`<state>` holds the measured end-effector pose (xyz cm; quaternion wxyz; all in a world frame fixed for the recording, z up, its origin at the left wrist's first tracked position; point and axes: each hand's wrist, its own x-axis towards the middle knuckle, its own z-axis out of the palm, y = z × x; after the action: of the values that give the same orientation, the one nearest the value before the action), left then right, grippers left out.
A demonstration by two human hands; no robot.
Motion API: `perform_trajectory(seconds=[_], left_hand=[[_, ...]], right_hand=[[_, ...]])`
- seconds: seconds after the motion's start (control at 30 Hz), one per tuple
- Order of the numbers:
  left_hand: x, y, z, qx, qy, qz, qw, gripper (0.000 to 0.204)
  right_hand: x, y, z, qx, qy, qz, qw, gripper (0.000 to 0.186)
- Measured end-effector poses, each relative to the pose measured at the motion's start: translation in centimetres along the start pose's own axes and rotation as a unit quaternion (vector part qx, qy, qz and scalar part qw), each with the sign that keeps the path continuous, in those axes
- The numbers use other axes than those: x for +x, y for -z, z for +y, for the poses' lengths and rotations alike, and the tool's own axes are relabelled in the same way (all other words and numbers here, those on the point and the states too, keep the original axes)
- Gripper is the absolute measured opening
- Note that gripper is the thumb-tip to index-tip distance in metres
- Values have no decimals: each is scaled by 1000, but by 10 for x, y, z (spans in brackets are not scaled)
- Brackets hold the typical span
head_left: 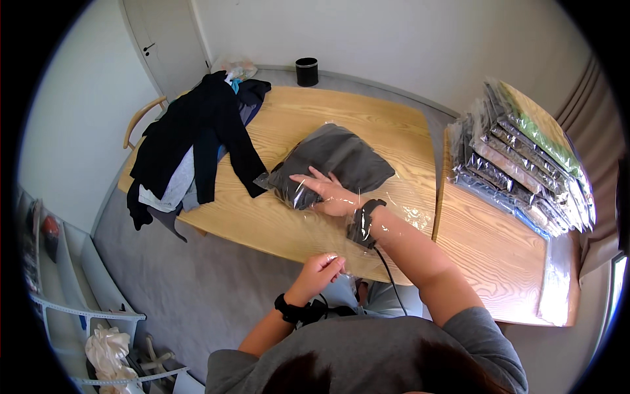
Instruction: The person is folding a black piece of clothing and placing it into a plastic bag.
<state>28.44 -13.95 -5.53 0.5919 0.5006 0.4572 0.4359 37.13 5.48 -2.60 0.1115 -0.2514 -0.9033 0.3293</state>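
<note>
My right hand (327,192) reaches into a clear plastic bag (410,207), its fingers spread over a folded dark grey garment (335,157) on the wooden table (282,108). The plastic covers part of my wrist and forearm. Lower down, at the table's near edge, my left hand (323,269) pinches the bag's open end. Left of the garment lies a heap of loose black and grey clothes (190,125), one black sleeve stretching toward the bag.
A second wooden table (476,276) on the right holds a tall stack of bagged folded garments (512,157) and flat clear bags (558,279). A wooden chair (138,118) stands behind the heap, a black bin (307,72) beyond the table, white shelving (65,302) at lower left.
</note>
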Motion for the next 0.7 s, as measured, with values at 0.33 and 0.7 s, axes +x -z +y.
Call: perform_trajectory(seconds=[0.33,0.7], left_hand=[[-3,-4,19,-34,41,85,995,22],[-27,20,-3,-130,-33,59,989,17]], right_hand=[[-20,-9,-22,-20,-23,26,999,78],[-57,-1,-30,-255,-298,114,913,70]])
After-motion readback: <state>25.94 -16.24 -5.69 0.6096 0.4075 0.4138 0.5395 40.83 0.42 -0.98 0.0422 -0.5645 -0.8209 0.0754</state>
